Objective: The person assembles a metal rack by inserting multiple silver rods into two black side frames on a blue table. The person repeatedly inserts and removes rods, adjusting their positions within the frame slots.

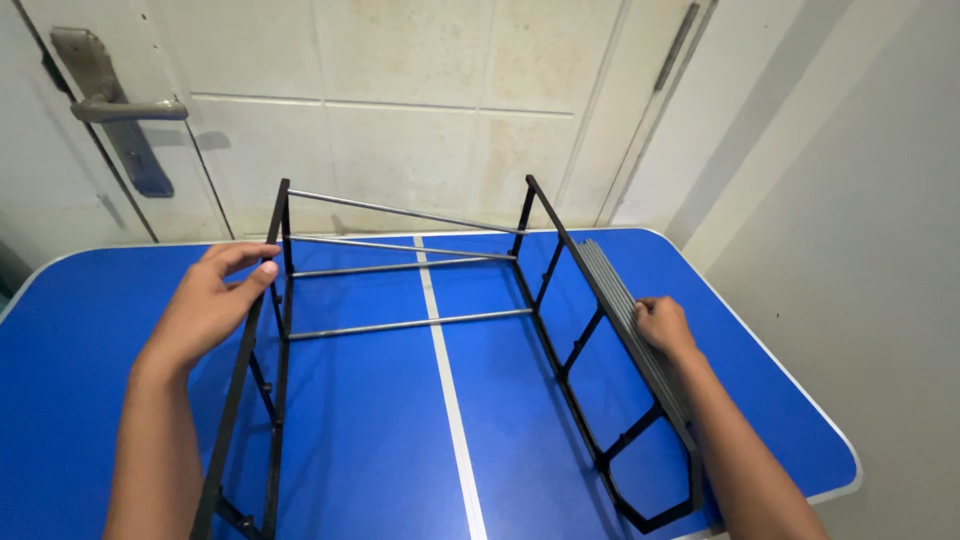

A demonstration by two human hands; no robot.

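Observation:
A black metal rack frame stands on the blue table (360, 440). It has two ladder-like side frames joined by several thin grey rods (410, 324). My left hand (210, 305) rests against the top rail of the left side frame (243, 375), fingers curled around it. My right hand (662, 325) presses on a bundle of grey rods (620, 300) that lies along the sloping top rail of the right side frame (570, 360). The right frame leans outward to the right.
A white stripe (447, 390) runs down the table's middle. Behind the table is a white door (400, 100) with a metal handle (125, 108) at the upper left. A pale wall (860, 200) stands close along the table's right edge.

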